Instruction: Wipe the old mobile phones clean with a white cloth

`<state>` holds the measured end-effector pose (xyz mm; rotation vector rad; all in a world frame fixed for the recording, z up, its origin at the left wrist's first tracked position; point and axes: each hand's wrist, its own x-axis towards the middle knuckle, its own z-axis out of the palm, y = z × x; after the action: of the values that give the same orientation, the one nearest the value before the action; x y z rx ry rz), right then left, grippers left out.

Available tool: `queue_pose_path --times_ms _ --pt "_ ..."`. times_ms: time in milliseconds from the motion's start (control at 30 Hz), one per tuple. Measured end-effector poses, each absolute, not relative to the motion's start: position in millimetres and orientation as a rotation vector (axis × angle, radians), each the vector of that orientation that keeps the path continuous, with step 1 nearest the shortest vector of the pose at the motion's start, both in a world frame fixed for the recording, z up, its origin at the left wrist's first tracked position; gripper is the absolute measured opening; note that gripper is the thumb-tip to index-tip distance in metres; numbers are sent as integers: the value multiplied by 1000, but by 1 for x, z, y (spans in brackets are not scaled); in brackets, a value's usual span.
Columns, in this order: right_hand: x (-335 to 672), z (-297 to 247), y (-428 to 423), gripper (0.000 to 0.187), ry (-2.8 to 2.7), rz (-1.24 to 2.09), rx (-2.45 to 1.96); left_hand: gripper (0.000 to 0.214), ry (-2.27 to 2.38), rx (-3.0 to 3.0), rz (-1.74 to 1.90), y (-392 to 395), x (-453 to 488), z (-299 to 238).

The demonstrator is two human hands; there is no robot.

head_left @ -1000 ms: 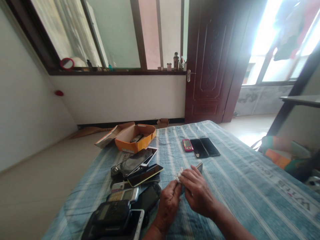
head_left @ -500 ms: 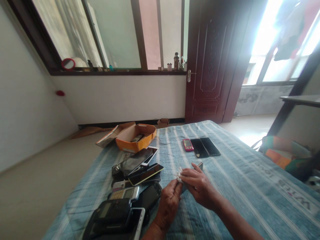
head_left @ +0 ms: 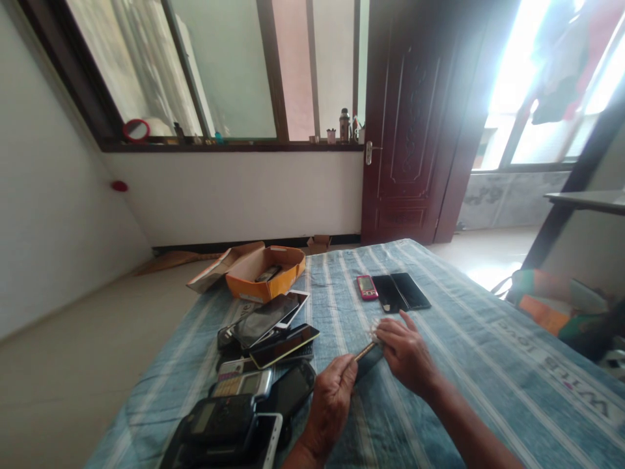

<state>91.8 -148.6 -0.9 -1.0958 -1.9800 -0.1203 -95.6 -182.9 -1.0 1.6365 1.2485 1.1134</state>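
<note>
The left hand [head_left: 332, 397] has its fingers round one slim device [head_left: 364, 352], lower centre; the right hand [head_left: 407, 355] holds one white wad [head_left: 375, 330] against it. Beyond, one red phone [head_left: 367, 287] and two black phones [head_left: 411, 290] lie on striped blue cloth [head_left: 469, 365]. Upper right: one door [head_left: 407, 150].

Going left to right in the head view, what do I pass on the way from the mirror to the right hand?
Red-rimmed mirror → orange box → left hand → slim device → right hand.

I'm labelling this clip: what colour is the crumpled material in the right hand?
The crumpled material is white, clearest in the head view.
</note>
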Motion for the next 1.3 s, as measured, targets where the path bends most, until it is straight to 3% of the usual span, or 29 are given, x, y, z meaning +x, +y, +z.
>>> queue_pose_path --times_ms 267,600,1033,1300 --pt "97 -16 -137 35 -1811 -291 -1084 35 1247 1627 1123 -181 -95 -2" --pt "41 -8 -171 35 -1952 -208 -901 41 1186 1475 1075 -180 -94 -6" --pt "93 -25 -139 36 -1735 -450 -1138 36 1243 1610 1107 -182 -95 0" --pt "50 -20 -164 36 -1888 -332 -915 35 1187 1579 1105 -180 -95 -2"
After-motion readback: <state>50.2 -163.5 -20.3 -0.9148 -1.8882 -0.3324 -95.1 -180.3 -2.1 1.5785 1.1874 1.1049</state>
